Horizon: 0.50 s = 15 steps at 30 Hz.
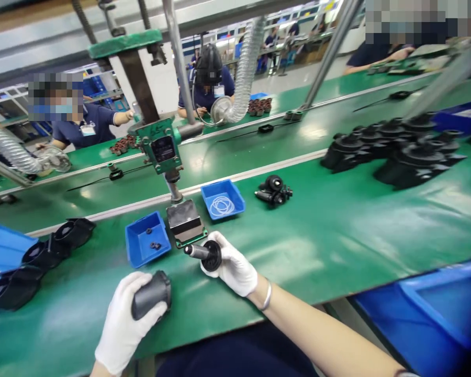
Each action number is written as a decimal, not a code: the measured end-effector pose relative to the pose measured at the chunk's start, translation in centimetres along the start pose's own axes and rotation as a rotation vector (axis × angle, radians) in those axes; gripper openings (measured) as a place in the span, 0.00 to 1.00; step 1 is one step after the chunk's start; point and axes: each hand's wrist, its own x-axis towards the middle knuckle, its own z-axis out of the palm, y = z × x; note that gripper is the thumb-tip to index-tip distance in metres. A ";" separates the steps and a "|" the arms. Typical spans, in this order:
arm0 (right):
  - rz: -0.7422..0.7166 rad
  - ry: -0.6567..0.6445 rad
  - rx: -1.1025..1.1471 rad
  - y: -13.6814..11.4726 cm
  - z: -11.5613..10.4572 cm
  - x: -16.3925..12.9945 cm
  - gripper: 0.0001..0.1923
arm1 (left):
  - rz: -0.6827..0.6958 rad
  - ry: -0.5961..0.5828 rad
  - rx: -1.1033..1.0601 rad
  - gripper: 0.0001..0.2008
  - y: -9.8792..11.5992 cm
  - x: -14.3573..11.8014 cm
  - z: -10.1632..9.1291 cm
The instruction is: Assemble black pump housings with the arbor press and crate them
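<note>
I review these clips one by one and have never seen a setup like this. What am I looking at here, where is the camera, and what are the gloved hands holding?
The camera sits on a worker's head, looking down at a green workbench. Both hands wear white gloves. The left hand grips a dark cup-shaped housing; the right hand holds a black part with a metal shaft. Ahead stands a small press over a metal block, flanked by two blue trays: the left tray holds small black pieces, the right tray white rings. Piles of black housings lie at both sides. Other people work across the belt.
</note>
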 end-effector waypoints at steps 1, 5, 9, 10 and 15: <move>0.002 -0.006 0.025 0.0 -0.1 0.0 0.13 | 0.069 -0.080 0.100 0.21 1.4 0.8 0.0; 0.021 -0.019 0.125 -0.2 -0.1 -0.1 0.15 | 0.213 -0.439 0.391 0.10 6.4 3.8 0.4; 0.040 -0.020 0.196 -1.0 0.6 -0.6 0.18 | 0.174 -0.567 0.446 0.14 8.2 4.5 1.4; 0.033 -0.026 0.195 -1.2 0.8 -0.8 0.18 | 0.152 -0.571 0.444 0.15 8.2 4.4 1.6; -0.122 -0.070 0.016 -2.3 1.5 -2.1 0.15 | 0.054 -0.520 0.445 0.16 7.5 3.8 1.4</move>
